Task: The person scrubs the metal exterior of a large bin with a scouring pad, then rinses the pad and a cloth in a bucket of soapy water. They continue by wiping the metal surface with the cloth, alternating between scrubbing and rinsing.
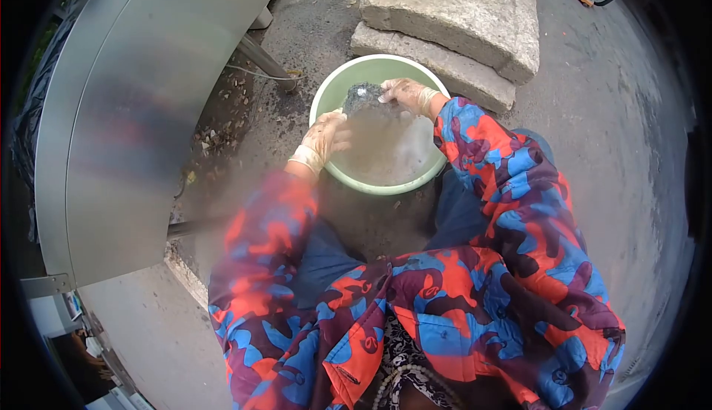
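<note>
Patterned sleeves (475, 276) frame a dark rough lump (365, 100) held over a green basin (326, 91) of murky water; the left hand (325, 137) and right hand (406, 94), gloved, grip its edges with curled fingers. Stone slabs (460, 17) lie beyond.

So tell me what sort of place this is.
Probably an outdoor work spot on pavement: concrete ground, stacked stone slabs, a sheet-metal stall side. Both gloved hands work in a green basin set on the ground.

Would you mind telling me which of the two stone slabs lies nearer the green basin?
The lower, thinner slab: its edge runs right beside the green basin, while the thick slab rests stacked on it, farther back.
</note>
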A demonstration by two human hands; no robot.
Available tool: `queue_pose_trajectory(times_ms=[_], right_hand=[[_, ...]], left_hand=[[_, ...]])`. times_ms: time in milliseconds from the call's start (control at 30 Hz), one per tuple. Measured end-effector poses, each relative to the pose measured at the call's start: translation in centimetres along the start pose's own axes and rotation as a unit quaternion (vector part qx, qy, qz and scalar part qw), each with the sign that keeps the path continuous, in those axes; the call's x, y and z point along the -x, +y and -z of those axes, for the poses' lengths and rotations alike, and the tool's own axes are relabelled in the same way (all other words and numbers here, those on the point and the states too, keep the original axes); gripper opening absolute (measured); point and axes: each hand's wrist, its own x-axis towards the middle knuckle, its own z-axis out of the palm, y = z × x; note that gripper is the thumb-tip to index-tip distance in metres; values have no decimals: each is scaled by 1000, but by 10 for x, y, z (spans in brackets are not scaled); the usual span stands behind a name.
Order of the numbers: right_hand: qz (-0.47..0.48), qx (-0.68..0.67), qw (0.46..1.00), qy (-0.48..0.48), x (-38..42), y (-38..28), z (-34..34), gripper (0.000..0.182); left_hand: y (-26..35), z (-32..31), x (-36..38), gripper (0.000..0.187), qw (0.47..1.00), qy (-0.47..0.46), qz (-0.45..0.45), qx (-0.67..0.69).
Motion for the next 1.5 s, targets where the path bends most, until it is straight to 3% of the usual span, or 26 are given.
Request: queue_pose_trajectory(times_ms=[33,67,133,200,233,300,333,400,433,500,533,633,700,733,833,867,933,1067,1200,1233,1267,1300,1367,1400,1467,1500], right_hand=[[-50,133,979,147,6,-4,-3,19],[-51,132,979,146,5,7,-1,19],[-89,523,819,220,-11,45,-1,25],[-48,592,796,114,-19,77,-22,25],[-48,592,796,113,-44,113,-21,25],[73,586,804,-62,-94,189,-11,23],[72,587,804,-63,-83,165,-11,23],[7,597,796,102,-35,75,-11,23],[7,597,796,102,-26,61,-7,23],[-86,488,815,301,-16,45,3,22],[-86,488,815,301,-14,46,-3,22],[-30,574,799,176,-33,82,-34,22],[48,389,919,45,-53,115,-56,21],[46,389,919,43,-52,110,-51,21],[41,548,817,176,-48,82,-5,21],[41,548,817,175,-40,70,-5,21],[-53,437,830,342,-18,44,-6,18],[87,555,822,95,-24,91,-52,19],[55,556,825,85,-51,92,-32,18],[-15,319,925,207,-53,87,-7,18],[-84,55,945,311,-54,84,5,18],[-83,53,946,310,-46,73,3,18],[-57,460,817,343,-22,53,-5,21],[-57,460,816,344,-15,57,-18,21],[7,558,825,92,-9,67,-48,24],[7,556,826,92,-15,76,-50,24]], left_hand=[[-1,1,1,45,1000,8,-2,0],[-3,1,1,49,1000,17,-5,1],[-3,3,1,52,1000,8,-1,-1],[-6,10,-4,51,998,-46,21,37],[-8,12,-7,51,998,-46,20,38],[-12,15,-11,48,997,-62,18,-31],[-10,13,-9,48,997,-62,17,-31],[-4,6,-2,45,998,-47,30,-19],[-6,6,-2,45,998,-48,30,-19],[-7,7,-2,43,999,-33,18,-27],[-6,7,-2,43,999,-33,19,-27],[-1,2,-1,40,998,-21,51,-16],[-2,3,-3,38,999,-41,25,-15],[-1,3,-3,38,999,-40,27,-14],[-2,2,-2,38,999,-44,20,-19],[-5,3,-3,38,999,-35,19,-22],[-4,3,-1,38,999,-27,16,-27],[1,1,-3,38,999,-12,38,-25],[0,-2,1,37,999,-35,15,-18],[0,-2,2,37,999,-35,14,-18],[0,-1,2,36,999,-39,15,-27],[-1,1,3,36,998,-43,16,-36],[-5,8,-1,35,998,-46,15,-38],[-5,9,-3,34,998,-50,13,-38],[-1,3,-1,34,999,-38,21,-29],[-1,2,0,33,999,-24,31,-21]])
